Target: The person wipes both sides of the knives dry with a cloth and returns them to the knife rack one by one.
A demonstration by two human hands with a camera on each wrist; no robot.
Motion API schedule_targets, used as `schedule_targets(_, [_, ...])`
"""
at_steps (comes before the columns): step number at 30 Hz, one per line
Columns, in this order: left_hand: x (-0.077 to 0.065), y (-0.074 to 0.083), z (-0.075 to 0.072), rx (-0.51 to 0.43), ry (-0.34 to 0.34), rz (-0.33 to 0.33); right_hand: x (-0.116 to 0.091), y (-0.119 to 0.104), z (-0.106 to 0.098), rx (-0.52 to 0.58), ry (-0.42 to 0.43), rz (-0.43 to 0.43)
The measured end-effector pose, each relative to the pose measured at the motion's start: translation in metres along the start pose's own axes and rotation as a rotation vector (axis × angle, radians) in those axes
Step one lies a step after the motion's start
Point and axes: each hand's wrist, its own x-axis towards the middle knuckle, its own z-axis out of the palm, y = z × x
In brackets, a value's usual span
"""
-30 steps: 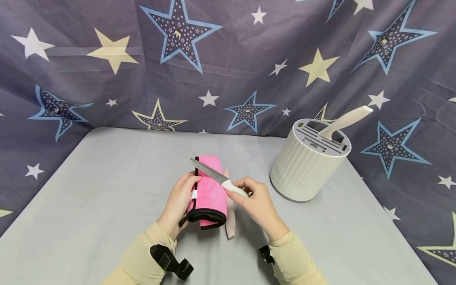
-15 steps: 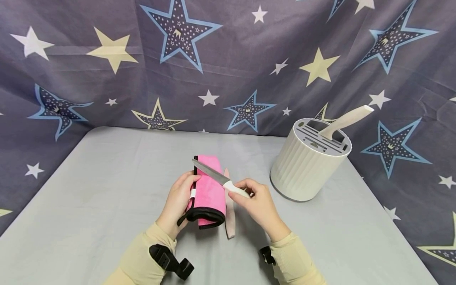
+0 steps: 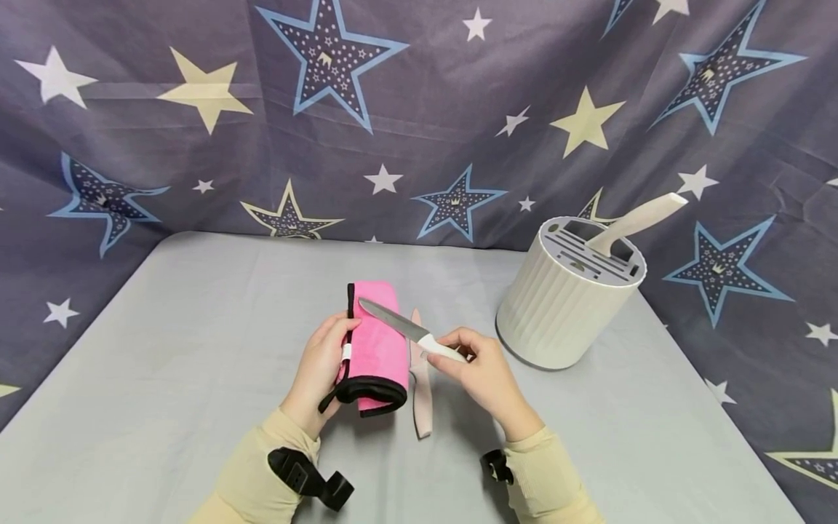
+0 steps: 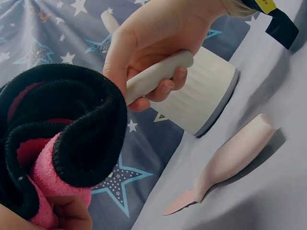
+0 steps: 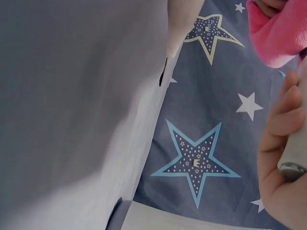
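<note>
My left hand [image 3: 319,367] grips a folded pink cloth [image 3: 380,349] with black edging, held up over the table. In my right hand [image 3: 483,372] is a kitchen knife [image 3: 395,320], its white handle between thumb and curled fingers. The blade lies slantwise across the upper face of the cloth, tip toward the far left; whether it touches is hard to tell. A second knife [image 3: 423,400] with a pale pink handle rests on the table, partly behind the cloth. The left wrist view shows the cloth's rolled black end [image 4: 91,124] and the held handle [image 4: 160,76].
A ribbed cream knife block [image 3: 556,313] stands at the right rear, with one pale handle [image 3: 635,224] sticking out of its slotted top. A grey sheet covers the table [image 3: 216,327]. Behind it hangs a star-patterned curtain [image 3: 425,131].
The cloth and my left hand have shifted a little left. My right hand has moved slightly right, drawing the knife tip back from the cloth's left edge.
</note>
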Motion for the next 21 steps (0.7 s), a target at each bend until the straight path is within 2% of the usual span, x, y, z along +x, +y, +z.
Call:
schedule_targets(13, [0.0011,-0.0036,-0.0052,-0.034,-0.003,0.008,0.0013,0.003,-0.004,-0.018,-0.033,0.003])
schedule_targets(21, [0.0012,-0.0045,-0.0057,-0.022,0.003,-0.003,0.002,0.0039,-0.0069,-0.032,-0.046,0.009])
